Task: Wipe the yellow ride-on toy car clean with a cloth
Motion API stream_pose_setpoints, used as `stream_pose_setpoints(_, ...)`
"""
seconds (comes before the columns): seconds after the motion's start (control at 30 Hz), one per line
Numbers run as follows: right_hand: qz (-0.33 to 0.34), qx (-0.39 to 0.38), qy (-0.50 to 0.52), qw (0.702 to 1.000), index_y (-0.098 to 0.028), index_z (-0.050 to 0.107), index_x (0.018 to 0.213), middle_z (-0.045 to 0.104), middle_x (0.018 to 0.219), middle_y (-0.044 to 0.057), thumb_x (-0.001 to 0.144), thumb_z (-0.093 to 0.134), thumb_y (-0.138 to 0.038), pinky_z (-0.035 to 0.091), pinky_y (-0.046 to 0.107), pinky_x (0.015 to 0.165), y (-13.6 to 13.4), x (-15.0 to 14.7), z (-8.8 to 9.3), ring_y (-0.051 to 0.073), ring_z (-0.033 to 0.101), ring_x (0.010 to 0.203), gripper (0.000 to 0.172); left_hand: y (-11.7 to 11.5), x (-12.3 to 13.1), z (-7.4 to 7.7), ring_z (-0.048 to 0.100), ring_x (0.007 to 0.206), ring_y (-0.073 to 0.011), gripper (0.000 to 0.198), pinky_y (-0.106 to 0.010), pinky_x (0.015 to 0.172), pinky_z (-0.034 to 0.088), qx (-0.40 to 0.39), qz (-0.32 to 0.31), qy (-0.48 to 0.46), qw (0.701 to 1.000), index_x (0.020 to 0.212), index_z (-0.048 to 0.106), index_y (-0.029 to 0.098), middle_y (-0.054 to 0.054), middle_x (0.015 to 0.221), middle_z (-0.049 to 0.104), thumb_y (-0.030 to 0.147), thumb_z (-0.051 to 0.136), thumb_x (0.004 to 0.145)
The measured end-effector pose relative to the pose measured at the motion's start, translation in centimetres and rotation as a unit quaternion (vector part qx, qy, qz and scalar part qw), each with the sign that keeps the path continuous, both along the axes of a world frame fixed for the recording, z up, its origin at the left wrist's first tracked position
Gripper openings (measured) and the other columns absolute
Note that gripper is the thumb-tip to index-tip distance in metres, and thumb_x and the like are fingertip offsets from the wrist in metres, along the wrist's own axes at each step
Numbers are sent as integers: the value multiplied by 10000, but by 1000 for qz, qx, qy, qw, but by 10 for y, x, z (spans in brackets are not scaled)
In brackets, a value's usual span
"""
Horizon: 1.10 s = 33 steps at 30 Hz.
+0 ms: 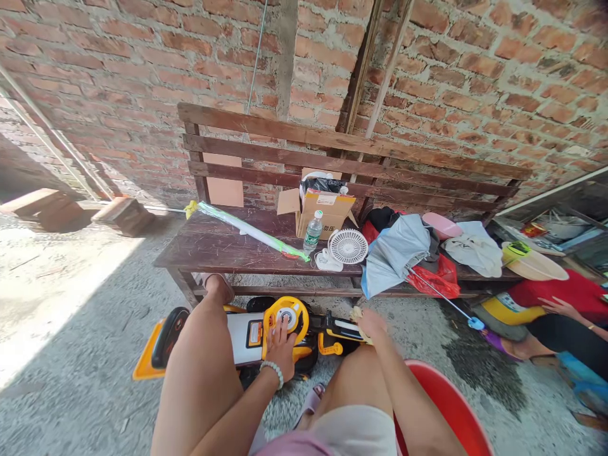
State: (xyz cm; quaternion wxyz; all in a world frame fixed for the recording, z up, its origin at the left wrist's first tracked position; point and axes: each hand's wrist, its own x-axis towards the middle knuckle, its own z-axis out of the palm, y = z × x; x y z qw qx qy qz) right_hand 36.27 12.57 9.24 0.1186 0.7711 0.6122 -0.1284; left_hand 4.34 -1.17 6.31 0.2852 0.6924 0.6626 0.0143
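Note:
A yellow, black and white ride-on toy car (244, 339) stands on the ground between my legs. My left hand (281, 351) lies on its yellow steering wheel (299, 310), fingers stretched out over the hub. My right hand (374, 324) is closed around a pale yellowish cloth (356, 313), held against the black and white part at the toy's right end. Most of the cloth is hidden by my fingers. A yellow pedal-like piece (331, 348) sticks out just below that part.
Behind the toy stands a wooden bench (213, 244), with a cardboard box (327, 212), a water bottle (313, 234), a white fan (348, 246) and a folded grey umbrella (396, 250) on it. A red tub (449, 399) is beside my right leg. Another person (565, 310) sits at far right.

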Motion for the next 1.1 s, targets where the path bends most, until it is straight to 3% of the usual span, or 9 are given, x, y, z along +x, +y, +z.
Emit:
stream_pose_setpoints(0.13, -6, -39, 21, 999, -172, 769, 1233, 803, 1241, 195, 956, 660, -284, 539, 348, 903, 6, -37, 12, 312, 770, 1162, 318, 0, 0, 4, -68, 1724, -335, 694, -592, 1385, -17, 0, -2, 6, 1000, 1535, 623, 213, -108, 1863, -27, 150, 636, 844)
stream_pose_setpoints(0.4, 46, -54, 117, 991, -220, 709, 1183, 771, 1228, 125, 966, 584, -220, 426, 274, 651, 3, -71, 31, 236, 753, 960, 250, 1, -1, 3, -81, 1724, -342, 685, -598, 1385, -16, -4, -8, 5, 1000, 1540, 618, 207, -136, 1870, -15, 123, 688, 864)
stream_pose_setpoints(0.53, 73, 11, 131, 989, -242, 678, 1263, 756, 1296, 110, 990, 572, -230, 434, 276, 712, 6, -86, 49, 252, 701, 1113, 292, 0, 0, 5, -60, 1726, -348, 706, -598, 1387, 2, 0, -5, 3, 1000, 1548, 611, 207, -144, 1869, 10, 116, 699, 854)
stream_pose_setpoints(0.67, 169, 89, 84, 978, -231, 681, 1282, 749, 1311, 135, 977, 619, -183, 459, 320, 905, 11, -126, 62, 317, 598, 1296, 316, 0, 1, 10, -45, 1726, -352, 676, -598, 1390, 12, 2, -2, 4, 1000, 1540, 621, 208, -129, 1865, -2, 117, 667, 872)
stream_pose_setpoints(0.77, 177, 57, 66, 980, -178, 653, 1367, 724, 1349, 202, 994, 613, -180, 483, 375, 979, 9, -166, 54, 349, 602, 1328, 376, 0, 0, 10, -64, 1723, -347, 709, -594, 1392, -5, -11, -7, 6, 1000, 1565, 599, 195, -123, 1862, -29, 117, 655, 863)
stream_pose_setpoints(0.9, 89, -9, 64, 994, -157, 571, 1496, 682, 1426, 241, 1022, 531, -183, 520, 409, 1007, -6, -203, 23, 335, 667, 1295, 476, 1, 0, 9, -80, 1723, -323, 722, -574, 1395, -26, -16, -7, 4, 1000, 1570, 594, 191, -109, 1863, -31, 138, 650, 853)
stream_pose_setpoints(1.0, 41, -19, 85, 995, -214, 404, 1665, 516, 1641, 236, 1034, 465, -205, 530, 422, 1026, -19, -209, 2, 325, 664, 1322, 634, 1, 1, 11, -77, 1723, -323, 713, -577, 1394, -25, -20, -2, 3, 1000, 1558, 602, 186, -106, 1862, -30, 140, 636, 847)
stream_pose_setpoints(1.1, 32, -26, 127, 991, -260, 277, 1746, 355, 1765, 199, 1001, 527, -261, 495, 427, 1120, -29, -203, -8, 332, 601, 1423, 786, 1, 3, 14, -66, 1725, -331, 714, -584, 1393, -14, -22, -2, 8, 1000, 1551, 609, 187, -103, 1862, -37, 123, 623, 840)
